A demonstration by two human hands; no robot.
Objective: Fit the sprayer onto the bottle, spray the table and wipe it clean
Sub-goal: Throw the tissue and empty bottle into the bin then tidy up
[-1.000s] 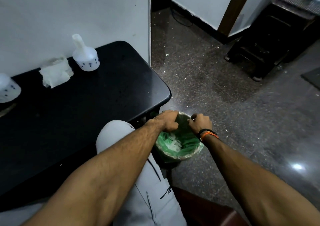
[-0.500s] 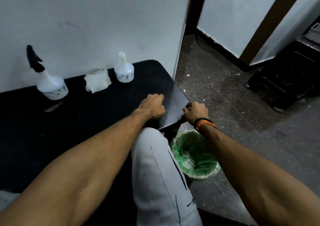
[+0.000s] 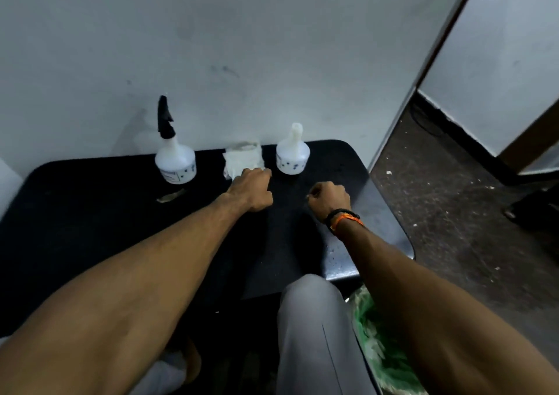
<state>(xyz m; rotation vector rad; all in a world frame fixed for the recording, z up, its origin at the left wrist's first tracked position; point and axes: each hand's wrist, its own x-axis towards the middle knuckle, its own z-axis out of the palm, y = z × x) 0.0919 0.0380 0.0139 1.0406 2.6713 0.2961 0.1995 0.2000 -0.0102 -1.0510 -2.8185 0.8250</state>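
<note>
A black tabletop [image 3: 90, 228] stands against a pale wall, its left end cut off by the frame and its near edge hidden under the person's forearms. Along the far edge, left of centre, stands a white bottle [image 3: 175, 161] with a black sprayer [image 3: 165, 119] fitted on its neck. Just in front of it lies a small pale scrap [image 3: 170, 196], too blurred to identify. Next along the far edge sits a crumpled white tissue [image 3: 242, 158]. The left hand [image 3: 252, 190] reaches to its near side with fingers curled downward; the fingertips are hidden behind the knuckles, so whether they pinch the tissue or only touch it cannot be told. Toward the far right corner stands a second white bottle [image 3: 292, 155] with a bare, open neck and no sprayer. Nearer the right edge, the right hand [image 3: 328, 196] hovers as a loose fist, a black and orange band at the wrist; something tiny and pale may show at its thumb side, but it is unclear. Below the near right corner, a grey trouser knee [image 3: 311, 319] and a green-lined bin [image 3: 378, 349] show, the bin largely covered by the right forearm.
</note>
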